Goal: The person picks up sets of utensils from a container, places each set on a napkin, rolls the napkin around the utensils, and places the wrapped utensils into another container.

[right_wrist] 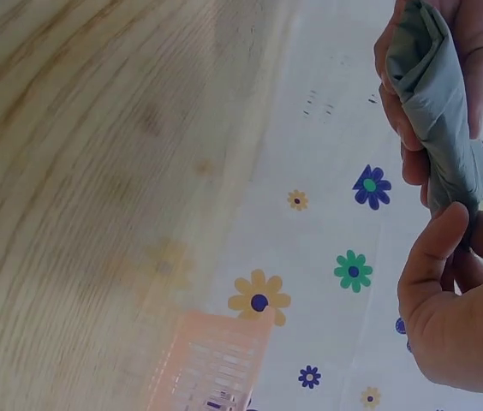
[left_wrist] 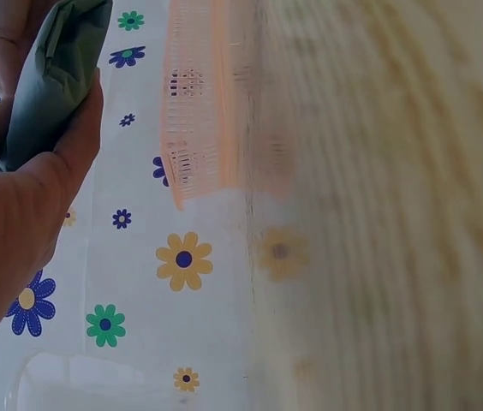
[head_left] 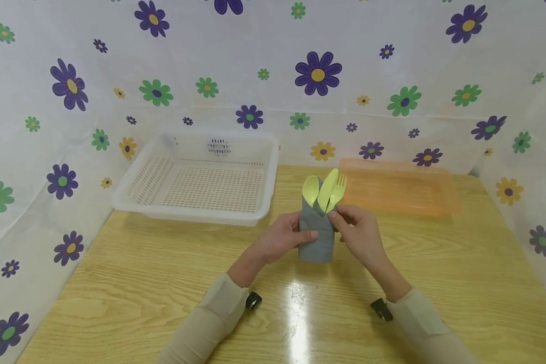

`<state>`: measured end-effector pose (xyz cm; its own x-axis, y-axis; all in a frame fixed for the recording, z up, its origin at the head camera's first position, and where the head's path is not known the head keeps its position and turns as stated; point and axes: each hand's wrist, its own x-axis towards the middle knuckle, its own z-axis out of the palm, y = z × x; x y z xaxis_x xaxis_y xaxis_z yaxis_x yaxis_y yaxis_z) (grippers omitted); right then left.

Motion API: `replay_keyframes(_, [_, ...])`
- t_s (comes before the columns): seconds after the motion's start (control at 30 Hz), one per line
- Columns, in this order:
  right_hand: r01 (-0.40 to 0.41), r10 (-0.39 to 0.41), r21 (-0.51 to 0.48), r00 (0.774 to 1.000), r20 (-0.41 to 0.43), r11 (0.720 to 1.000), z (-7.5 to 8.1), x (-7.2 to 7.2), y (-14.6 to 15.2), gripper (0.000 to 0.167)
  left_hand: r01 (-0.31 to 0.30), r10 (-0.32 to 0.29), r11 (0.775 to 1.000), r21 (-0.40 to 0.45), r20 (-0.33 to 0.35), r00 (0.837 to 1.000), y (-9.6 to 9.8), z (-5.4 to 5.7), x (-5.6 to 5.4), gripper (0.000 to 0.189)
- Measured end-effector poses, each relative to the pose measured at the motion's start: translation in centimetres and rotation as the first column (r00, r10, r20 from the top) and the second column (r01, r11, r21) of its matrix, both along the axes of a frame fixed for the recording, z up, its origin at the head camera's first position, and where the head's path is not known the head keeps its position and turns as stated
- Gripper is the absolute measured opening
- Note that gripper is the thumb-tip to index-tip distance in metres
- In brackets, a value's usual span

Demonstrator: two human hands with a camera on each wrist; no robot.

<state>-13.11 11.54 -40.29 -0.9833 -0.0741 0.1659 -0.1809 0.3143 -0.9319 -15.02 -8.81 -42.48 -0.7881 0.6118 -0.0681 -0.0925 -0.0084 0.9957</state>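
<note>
A folded grey-green cloth napkin (head_left: pixel 316 242) stands upright between both hands, wrapped as a pouch. Out of its top stick a yellow-green spoon (head_left: pixel 311 190), a knife (head_left: pixel 328 191) and a fork (head_left: pixel 338 190); their lower parts are hidden inside. My left hand (head_left: pixel 282 236) grips the napkin from the left, thumb across its front. At the upper right edge my right hand (head_left: pixel 358 231) pinches the cloth between thumb and fingers. In the right wrist view the right hand (right_wrist: pixel 460 304) holds the napkin (right_wrist: pixel 434 94) by one edge, while the left hand's fingers wrap its other part.
A white plastic basket (head_left: pixel 195 215) stands at the back left of the wooden table (head_left: pixel 164 283). Behind the right hand is a low orange basket (head_left: pixel 400 202). A flowered white sheet (head_left: pixel 273 60) hangs behind the table and along both sides.
</note>
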Motion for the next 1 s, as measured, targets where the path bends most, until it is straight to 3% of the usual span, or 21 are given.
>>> replay_keyframes(0.27, [-0.033,0.033,0.0,0.999,-0.041,0.999,-0.2,-0.2,0.0,0.019,0.032,-0.032,0.999,0.012,0.001,0.999,-0.2,0.1,0.0,0.041])
replay_keyframes(0.73, [-0.106,0.106,-0.003,0.993,-0.058,0.994,0.8,0.0,-0.6,0.026,-0.027,0.023,0.997,0.073,0.045,0.999,-0.5,1.0,0.5,0.044])
replay_keyframes(1.0, [-0.12,0.116,-0.036,0.989,-0.093,0.992,2.0,-0.3,-1.4,0.023,-0.025,0.028,0.998,0.061,-0.047,0.999,-1.5,2.6,0.3,0.042])
